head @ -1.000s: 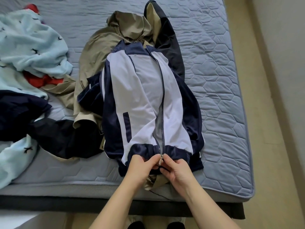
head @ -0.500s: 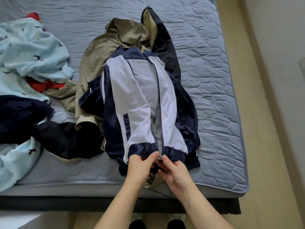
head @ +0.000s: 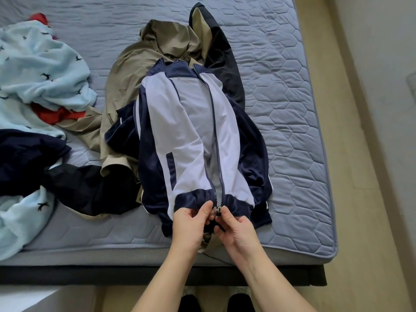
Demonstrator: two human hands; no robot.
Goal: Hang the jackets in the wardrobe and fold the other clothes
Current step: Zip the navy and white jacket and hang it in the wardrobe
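A navy and white track jacket lies face up on the bed, its zipper open along most of its length. My left hand pinches the navy hem just left of the zipper. My right hand grips the hem on the other side, fingers at the metal zipper slider. Under this jacket lies a khaki and black jacket, spreading toward the bed's far side and left.
The blue quilted mattress ends at its front edge just below my hands. A pile at the left holds a light blue fleece, a red garment and a dark navy garment. Beige floor runs along the right.
Both hands stay at the jacket's hem and work the zipper bottom. The view has shifted slightly; the jacket lies as before.
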